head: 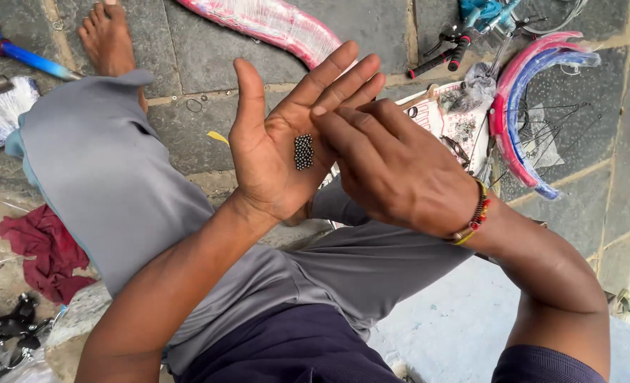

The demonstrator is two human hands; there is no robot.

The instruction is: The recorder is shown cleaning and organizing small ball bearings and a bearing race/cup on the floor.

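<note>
In open palm (276, 152), upright bead-cluster (303, 152)

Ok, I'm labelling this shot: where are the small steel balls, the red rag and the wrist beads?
small steel balls (303, 152), head view, middle of the cluster
red rag (45, 250), head view, its centre folds
wrist beads (477, 216), head view, the band's outer edge

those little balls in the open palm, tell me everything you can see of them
The cluster of small dark shiny metal-looking balls lies in the hollow of the open, upturned left hand. They look like tiny round bearing balls, glossy with pale glints, packed touching one another in a narrow upright patch. An exact count is not readable. They rest loose on the skin. The right hand reaches over with its fingers just beside the cluster; contact cannot be told.
</note>
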